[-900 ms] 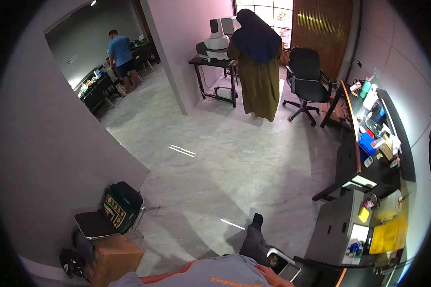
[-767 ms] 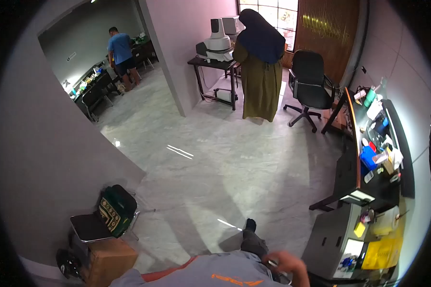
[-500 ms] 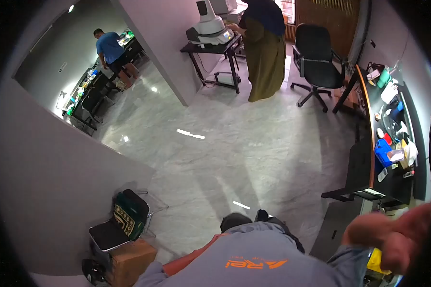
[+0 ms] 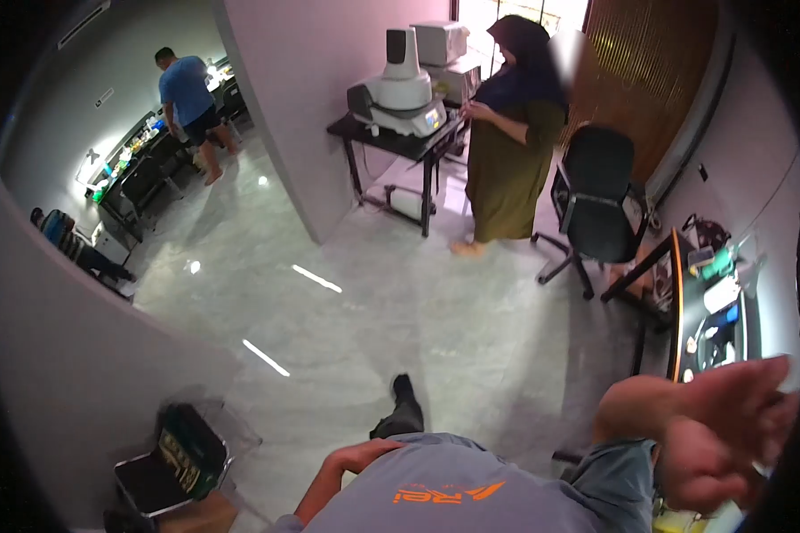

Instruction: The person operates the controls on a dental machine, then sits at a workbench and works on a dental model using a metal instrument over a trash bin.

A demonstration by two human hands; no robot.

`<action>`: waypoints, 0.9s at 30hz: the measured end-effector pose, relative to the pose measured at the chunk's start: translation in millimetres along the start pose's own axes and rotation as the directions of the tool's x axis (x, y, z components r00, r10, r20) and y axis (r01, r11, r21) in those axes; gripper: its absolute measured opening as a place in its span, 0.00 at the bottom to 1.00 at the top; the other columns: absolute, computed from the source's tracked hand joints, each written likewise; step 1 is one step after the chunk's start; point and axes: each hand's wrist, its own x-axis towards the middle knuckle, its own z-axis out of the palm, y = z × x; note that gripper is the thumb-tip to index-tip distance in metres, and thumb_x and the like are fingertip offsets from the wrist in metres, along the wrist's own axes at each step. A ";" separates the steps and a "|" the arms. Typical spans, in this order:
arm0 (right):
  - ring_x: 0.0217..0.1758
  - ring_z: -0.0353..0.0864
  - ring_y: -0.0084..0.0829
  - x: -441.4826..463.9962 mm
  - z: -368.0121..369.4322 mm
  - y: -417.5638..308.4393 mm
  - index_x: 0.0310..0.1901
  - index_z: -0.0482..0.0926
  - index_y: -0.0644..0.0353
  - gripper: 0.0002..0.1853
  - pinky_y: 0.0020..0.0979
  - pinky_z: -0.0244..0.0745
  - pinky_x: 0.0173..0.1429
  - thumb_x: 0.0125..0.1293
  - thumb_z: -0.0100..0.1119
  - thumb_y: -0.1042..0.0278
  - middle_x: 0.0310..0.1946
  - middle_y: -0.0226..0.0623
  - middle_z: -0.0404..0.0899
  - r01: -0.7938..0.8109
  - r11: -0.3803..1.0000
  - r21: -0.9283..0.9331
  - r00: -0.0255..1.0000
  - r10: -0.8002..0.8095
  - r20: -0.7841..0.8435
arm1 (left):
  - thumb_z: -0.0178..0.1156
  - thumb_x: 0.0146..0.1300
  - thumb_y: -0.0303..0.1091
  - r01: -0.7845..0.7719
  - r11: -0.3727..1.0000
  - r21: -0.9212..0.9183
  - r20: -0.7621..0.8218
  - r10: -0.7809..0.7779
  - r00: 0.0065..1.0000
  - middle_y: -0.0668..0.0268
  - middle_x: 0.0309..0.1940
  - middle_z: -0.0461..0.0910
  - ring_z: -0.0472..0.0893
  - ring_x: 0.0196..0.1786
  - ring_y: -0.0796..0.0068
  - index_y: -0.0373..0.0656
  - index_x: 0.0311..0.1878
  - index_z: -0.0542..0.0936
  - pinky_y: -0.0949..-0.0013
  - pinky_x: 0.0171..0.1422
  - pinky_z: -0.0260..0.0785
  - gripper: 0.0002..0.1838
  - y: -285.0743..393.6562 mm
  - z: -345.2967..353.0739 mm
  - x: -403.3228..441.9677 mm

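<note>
My left hand [image 4: 362, 455] rests flat on the front of my grey shirt [image 4: 444, 484] with orange lettering, and nothing shows in it. Raised at the lower right, my right hand [image 4: 720, 435] is empty, its palm turned up and its fingers apart and somewhat blurred. It overlaps the near part of the desk [image 4: 677, 311] in the view, and whether it touches anything there I cannot tell. My foot in a dark sock [image 4: 403, 388] is on the grey floor below.
A person in a dark head covering [image 4: 511, 151] stands beside a white machine [image 4: 400, 98] on a black table. Nearby is a black office chair [image 4: 600, 195]. Another person [image 4: 191, 98] stands in the far room. A folding chair [image 4: 147, 484] with a green bag is at lower left.
My right hand has risen from beside my body to the lower right. The person by the machine has turned toward the left. The view has shifted, and someone seated now shows at far left.
</note>
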 end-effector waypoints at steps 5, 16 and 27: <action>0.44 0.81 0.36 -169.2 138.4 47.2 0.48 0.81 0.67 0.10 0.34 0.75 0.46 0.65 0.58 0.78 0.42 0.45 0.80 -0.850 0.527 0.013 0.504 0.805 0.312 | 0.64 0.67 0.31 0.110 0.974 -0.196 -0.703 -0.218 0.677 0.59 0.43 0.86 0.85 0.50 0.68 0.37 0.57 0.78 0.64 0.56 0.77 0.17 -44.0 -173.0 115.2; 0.24 0.74 0.28 -510.0 312.9 91.6 0.27 0.76 0.63 0.11 0.32 0.69 0.29 0.68 0.63 0.72 0.20 0.37 0.73 -0.989 0.041 -0.140 -0.050 0.806 0.589 | 0.63 0.61 0.62 0.707 0.700 -0.103 -0.835 -0.447 0.320 0.47 0.36 0.86 0.85 0.45 0.45 0.38 0.35 0.87 0.51 0.51 0.77 0.30 -114.9 -352.8 238.7; 0.49 0.80 0.39 -639.2 474.7 288.5 0.65 0.69 0.58 0.28 0.38 0.81 0.46 0.62 0.64 0.76 0.47 0.43 0.78 -0.956 0.248 -0.159 0.004 0.551 0.834 | 0.60 0.61 0.57 0.685 0.474 -0.553 -0.554 -0.823 0.122 0.57 0.41 0.87 0.86 0.46 0.59 0.47 0.41 0.87 0.54 0.52 0.77 0.22 -203.4 -316.0 298.9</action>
